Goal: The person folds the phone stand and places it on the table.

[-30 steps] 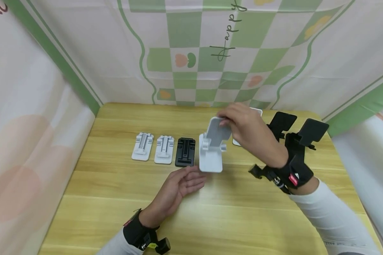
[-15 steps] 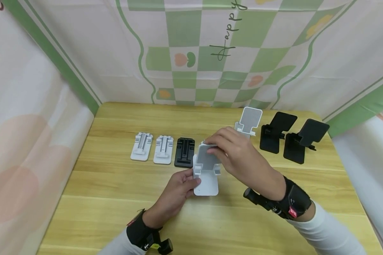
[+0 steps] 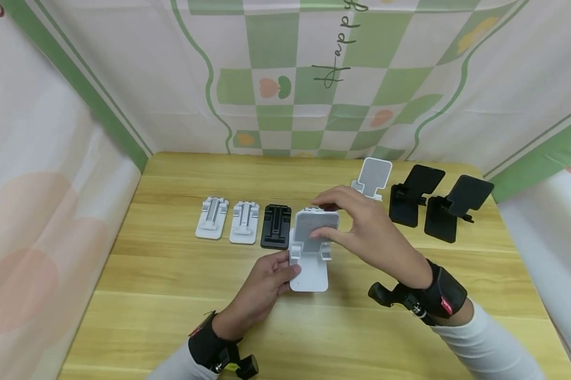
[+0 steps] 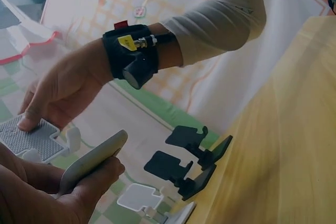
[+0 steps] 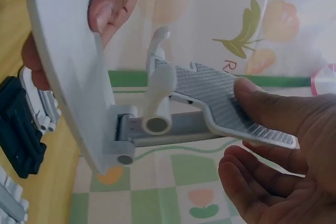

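Observation:
A white phone stand (image 3: pixel 310 277) with a grey ribbed rest plate is held above the table in front of me. My left hand (image 3: pixel 259 287) grips its base at the left edge, thumb on the face. At the rest plate is my right hand (image 3: pixel 377 232); the right wrist view shows its thumb (image 5: pixel 254 98) on the grey pad and fingers curled behind, pinching the plate. Seen there from the side, the stand (image 5: pixel 73 77) has its arm (image 5: pixel 178 127) swung out from the base. Just beyond the left hand lies a folded black phone stand (image 3: pixel 275 227).
Two folded white phone stands (image 3: pixel 244 222) (image 3: pixel 212 218) lie left of the black one on the wooden table (image 3: pixel 171 295). At the back right stand an unfolded white phone stand (image 3: pixel 374 177) and two unfolded black phone stands (image 3: pixel 403 208) (image 3: pixel 439 221). A patterned curtain (image 3: pixel 171 79) surrounds the table.
The stand has come nearer to me, and my left hand has taken hold of its base. My right hand has shifted on the rest plate, its thumb now lower on the pad.

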`<state>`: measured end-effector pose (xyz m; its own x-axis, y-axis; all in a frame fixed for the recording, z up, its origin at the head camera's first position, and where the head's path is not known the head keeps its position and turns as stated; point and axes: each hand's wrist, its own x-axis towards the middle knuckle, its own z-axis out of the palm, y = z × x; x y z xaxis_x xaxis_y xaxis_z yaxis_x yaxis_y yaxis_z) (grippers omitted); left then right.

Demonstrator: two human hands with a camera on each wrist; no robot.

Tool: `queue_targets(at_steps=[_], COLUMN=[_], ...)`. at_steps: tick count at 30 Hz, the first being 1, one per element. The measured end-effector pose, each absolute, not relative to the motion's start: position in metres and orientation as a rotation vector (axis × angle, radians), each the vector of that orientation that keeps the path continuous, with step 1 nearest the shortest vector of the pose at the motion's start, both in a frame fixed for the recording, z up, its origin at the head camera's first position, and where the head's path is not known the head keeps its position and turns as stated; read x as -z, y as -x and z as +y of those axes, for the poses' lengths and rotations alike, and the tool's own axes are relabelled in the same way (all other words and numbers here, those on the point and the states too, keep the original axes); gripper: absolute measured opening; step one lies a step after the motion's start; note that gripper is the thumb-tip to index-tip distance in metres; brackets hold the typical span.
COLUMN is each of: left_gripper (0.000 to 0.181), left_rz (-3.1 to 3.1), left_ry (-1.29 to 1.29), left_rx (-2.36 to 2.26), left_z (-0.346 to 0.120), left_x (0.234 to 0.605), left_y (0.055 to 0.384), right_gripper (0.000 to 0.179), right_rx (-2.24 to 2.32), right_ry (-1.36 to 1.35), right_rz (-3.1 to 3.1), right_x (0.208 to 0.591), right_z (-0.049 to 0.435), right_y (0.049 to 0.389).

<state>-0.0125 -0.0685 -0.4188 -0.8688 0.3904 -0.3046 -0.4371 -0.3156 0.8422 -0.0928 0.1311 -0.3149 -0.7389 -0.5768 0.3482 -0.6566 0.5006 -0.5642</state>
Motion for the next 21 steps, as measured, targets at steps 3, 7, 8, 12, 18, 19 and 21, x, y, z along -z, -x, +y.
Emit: queue_targets(at_steps=[3, 7, 8, 12, 18, 19, 21], left_gripper=[0.048, 0.049, 0.049, 0.049, 0.049, 0.049, 0.049], left_rz=[1.425, 1.418, 1.416, 1.411, 1.414, 1.413, 1.407], left_ry=[0.065, 0.071, 0.070, 0.054, 0.030, 0.029, 0.030], left_rx=[-2.208, -2.222, -2.224, -2.231, -2.227, -2.226, -2.225], left_z=[-0.069, -0.071, -0.071, -0.072, -0.070, -0.070, -0.069], left_x=[0.418, 0.415, 0.415, 0.413, 0.413, 0.413, 0.413], left_y=[0.012, 0.012, 0.012, 0.012, 0.012, 0.012, 0.012], right_gripper=[0.049, 0.052, 0.052, 0.054, 0.050, 0.049, 0.045], right_rx=[-1.172, -1.371, -1.426, -1.601, -1.729, -1.741, -1.752], right_ry=[-1.031, -0.990, -0.976, -0.917, -0.880, -0.868, -0.842], right_rz=[-2.631, -2.621, -2.617, -2.602, -2.572, -2.567, -2.557], right_x=[0.321, 0.331, 0.334, 0.344, 0.354, 0.355, 0.357], right_z=[0.136, 0.139, 0.139, 0.139, 0.132, 0.130, 0.128], right_y=[0.093, 0.092, 0.092, 0.090, 0.084, 0.082, 0.080])
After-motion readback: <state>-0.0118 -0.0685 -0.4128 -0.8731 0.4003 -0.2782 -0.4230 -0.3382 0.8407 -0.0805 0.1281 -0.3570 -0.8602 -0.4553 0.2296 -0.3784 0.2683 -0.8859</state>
